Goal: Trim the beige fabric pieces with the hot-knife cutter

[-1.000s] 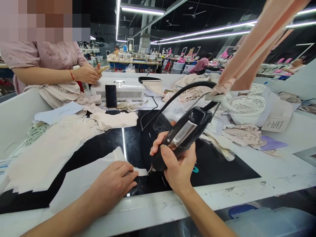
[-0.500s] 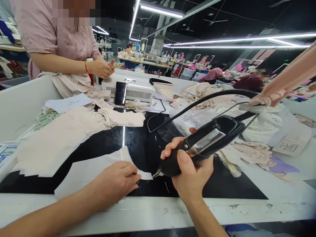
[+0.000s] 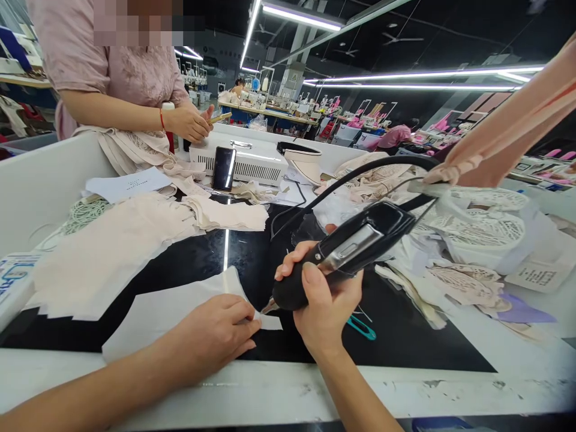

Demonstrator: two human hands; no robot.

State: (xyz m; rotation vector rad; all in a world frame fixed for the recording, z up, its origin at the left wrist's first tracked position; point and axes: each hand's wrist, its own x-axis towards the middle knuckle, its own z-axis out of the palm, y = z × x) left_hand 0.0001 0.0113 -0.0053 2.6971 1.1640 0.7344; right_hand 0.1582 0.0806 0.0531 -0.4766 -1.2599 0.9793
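Observation:
My left hand (image 3: 216, 333) lies flat, fingers down, pressing a pale fabric piece (image 3: 162, 309) onto the black glass worktop (image 3: 252, 264). My right hand (image 3: 321, 300) is wrapped round a black corded hand-held cutting tool (image 3: 346, 249). The tool's metal tip touches the fabric's right corner, just beside my left fingertips. Its cable (image 3: 360, 171) arcs up and to the right.
A person in a pink top (image 3: 112, 72) stands at the far left, handling something over a white machine (image 3: 252, 159) with a phone (image 3: 224, 168) leaning on it. Stacks of cream fabric (image 3: 112, 246) lie left, lace pieces (image 3: 477, 228) right. Teal snips (image 3: 360, 327) lie near my right wrist.
The tool's tip has moved left along the fabric's corner, closer to my left fingers. The view has shifted slightly, and the teal snips now show beside my right hand.

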